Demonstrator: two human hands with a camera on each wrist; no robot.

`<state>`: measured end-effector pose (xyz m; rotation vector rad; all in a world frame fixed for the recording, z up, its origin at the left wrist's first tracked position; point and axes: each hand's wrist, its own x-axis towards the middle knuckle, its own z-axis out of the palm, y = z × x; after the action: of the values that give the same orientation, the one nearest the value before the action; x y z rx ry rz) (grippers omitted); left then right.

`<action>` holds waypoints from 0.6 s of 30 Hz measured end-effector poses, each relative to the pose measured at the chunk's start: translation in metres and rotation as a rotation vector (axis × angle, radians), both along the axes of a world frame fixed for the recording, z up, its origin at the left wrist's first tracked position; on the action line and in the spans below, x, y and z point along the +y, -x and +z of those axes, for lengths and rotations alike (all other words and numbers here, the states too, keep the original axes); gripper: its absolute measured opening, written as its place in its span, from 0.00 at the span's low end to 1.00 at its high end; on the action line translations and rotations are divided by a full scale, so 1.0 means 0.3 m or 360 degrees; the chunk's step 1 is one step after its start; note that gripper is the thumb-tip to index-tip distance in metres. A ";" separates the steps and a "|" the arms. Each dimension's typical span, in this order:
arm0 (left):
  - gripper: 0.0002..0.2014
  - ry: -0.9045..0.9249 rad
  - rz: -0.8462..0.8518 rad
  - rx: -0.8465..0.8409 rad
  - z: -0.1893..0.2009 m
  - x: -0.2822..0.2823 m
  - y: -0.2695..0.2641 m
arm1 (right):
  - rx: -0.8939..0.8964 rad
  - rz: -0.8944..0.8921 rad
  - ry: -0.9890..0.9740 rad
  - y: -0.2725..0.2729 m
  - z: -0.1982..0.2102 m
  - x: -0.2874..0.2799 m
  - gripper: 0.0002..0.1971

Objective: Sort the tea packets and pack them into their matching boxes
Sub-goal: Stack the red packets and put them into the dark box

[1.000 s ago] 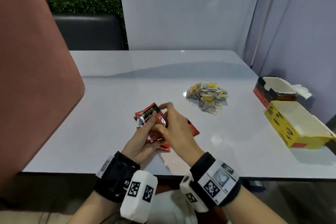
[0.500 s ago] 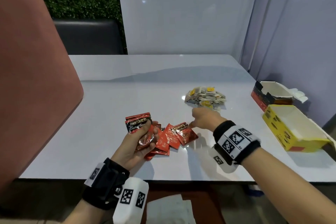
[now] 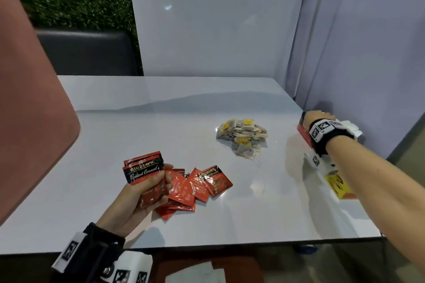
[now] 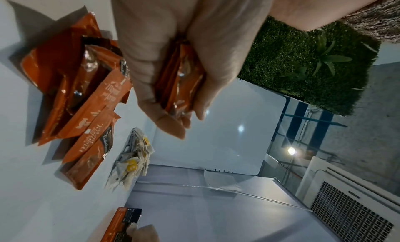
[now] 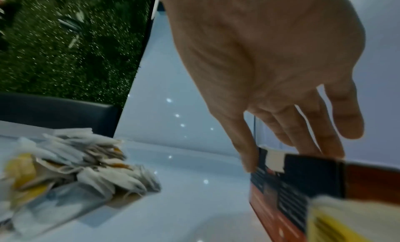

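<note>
My left hand [image 3: 158, 181] grips a small stack of red Bigelow tea packets [image 3: 143, 170] just above the table; its fingers also wrap the held packets [image 4: 179, 81] in the left wrist view. More loose red packets [image 3: 200, 186] [image 4: 86, 108] lie fanned beside it. A pile of white and yellow tea bags [image 3: 241, 135] [image 5: 71, 167] sits mid-table. My right hand [image 3: 309, 117] [image 5: 288, 158] is stretched to the red and black box [image 3: 303, 133] [image 5: 303, 182] at the far right. Its thumb is at the box's outer end and its straight fingers are over the rim. The yellow box [image 3: 340, 186] [image 5: 329, 225] lies under my forearm.
The white table [image 3: 161, 122] ends close in front of me. A pink padded panel [image 3: 30, 110] stands at the left and a dark seat back [image 3: 87, 53] behind. Pale partition walls [image 3: 356, 53] close the right side next to the boxes.
My right hand left the red packets and swept right across the table to the red box. My left hand stayed put, still holding its stack.
</note>
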<state>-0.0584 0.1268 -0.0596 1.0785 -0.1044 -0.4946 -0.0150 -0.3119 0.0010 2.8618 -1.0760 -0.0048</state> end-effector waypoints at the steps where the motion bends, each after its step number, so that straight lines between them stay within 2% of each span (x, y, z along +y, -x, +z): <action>1: 0.15 0.0002 0.0017 0.0007 0.002 0.007 -0.002 | 0.0011 0.0022 0.0006 0.005 -0.008 -0.011 0.17; 5: 0.19 -0.0012 0.0028 0.0002 0.004 0.020 -0.010 | -0.0121 0.0063 -0.0007 0.013 -0.055 -0.035 0.18; 7: 0.15 -0.0022 0.0041 0.0007 0.008 0.015 -0.009 | -0.0224 0.0087 -0.0016 0.003 -0.067 -0.050 0.17; 9: 0.16 -0.0039 0.0040 0.0004 0.018 0.004 -0.006 | -0.0344 0.0101 0.0002 -0.004 -0.048 -0.038 0.11; 11: 0.21 -0.0054 0.0022 0.0010 0.024 -0.007 -0.003 | -0.0463 0.0099 0.0109 0.009 -0.011 -0.003 0.06; 14: 0.22 -0.0040 0.0010 0.0076 0.034 -0.037 0.003 | -0.0471 0.0235 0.0301 0.043 0.026 0.055 0.07; 18: 0.21 -0.0096 -0.0009 0.0187 0.048 -0.093 0.005 | -0.0568 0.0467 0.0348 0.128 0.039 0.145 0.10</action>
<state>-0.0598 0.0989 -0.0452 1.1056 0.0106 -0.5679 -0.0535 -0.2686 0.0127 2.8463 -0.6342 0.6213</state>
